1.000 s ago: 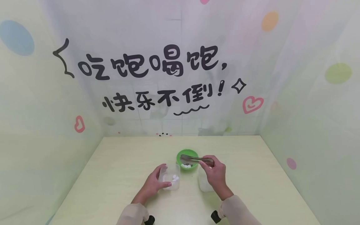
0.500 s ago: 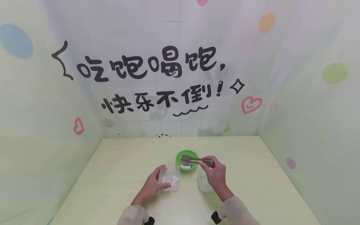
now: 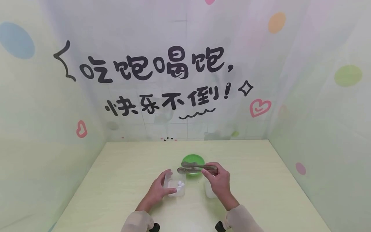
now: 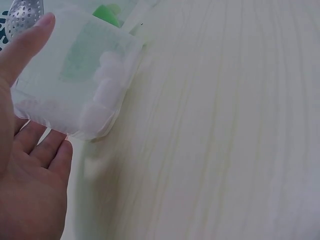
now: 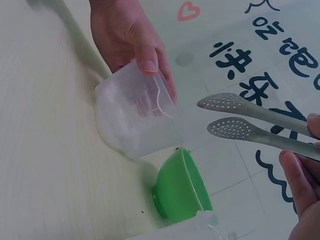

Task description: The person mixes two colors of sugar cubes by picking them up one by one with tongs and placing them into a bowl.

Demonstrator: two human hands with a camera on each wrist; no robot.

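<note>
My left hand (image 3: pixel 156 191) grips a translucent plastic container (image 3: pixel 181 192), thumb on the near side. Several small white pieces (image 3: pixel 180 183) lie in it; in the left wrist view they show through the wall as a row. My right hand (image 3: pixel 220 182) pinches a pair of metal tongs (image 5: pixel 229 129) with perforated ends. The tong ends stand apart, nothing visible between them, near the container's upper right edge in the head view. Behind them stands a green bowl (image 3: pixel 192 158), partly covered by the tongs in that view.
A second translucent container (image 3: pixel 210 190) stands on the light wooden table (image 3: pixel 130 161), partly hidden under my right hand. A printed curtain (image 3: pixel 145 32) with black lettering rises behind the table and along both sides.
The tongs have moved from over the green bowl to the left and nearer, toward the held container, and their ends have spread. The left hand and its container stay put.
</note>
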